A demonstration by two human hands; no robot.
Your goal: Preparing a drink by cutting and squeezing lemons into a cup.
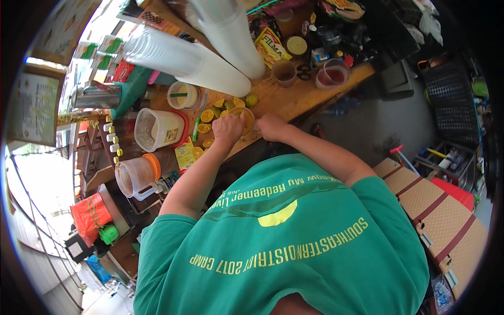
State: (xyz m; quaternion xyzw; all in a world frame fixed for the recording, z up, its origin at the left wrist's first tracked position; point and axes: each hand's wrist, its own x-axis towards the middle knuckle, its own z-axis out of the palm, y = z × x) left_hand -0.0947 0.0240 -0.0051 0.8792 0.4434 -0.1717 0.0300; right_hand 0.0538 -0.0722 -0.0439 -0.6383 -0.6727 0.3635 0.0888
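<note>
A round, rimmed vessel (pixel 248 123) with orange-brown contents lies between my hands near the table's front edge. Over its left part, my left hand (pixel 228 128) is curled downward, with a bit of green citrus peel showing at its fingers; the rest of that piece is hidden. My right hand (pixel 271 126) is closed at the vessel's right side, on what looks like its handle. Cut citrus halves (pixel 207 115) with orange flesh lie left of the vessel. A whole green citrus fruit (pixel 251 100) sits just behind it. A knife with a green handle (pixel 196 128) lies beyond the halves.
Tall stacks of plastic cups (pixel 189 63) lean across the wooden table (pixel 311 96). Left stand a white tub (pixel 157 130), a cup of pale contents (pixel 182 95) and a pitcher with an orange rim (pixel 136 177). Scissors (pixel 303 72) and a cup of red liquid (pixel 332 74) are farther right.
</note>
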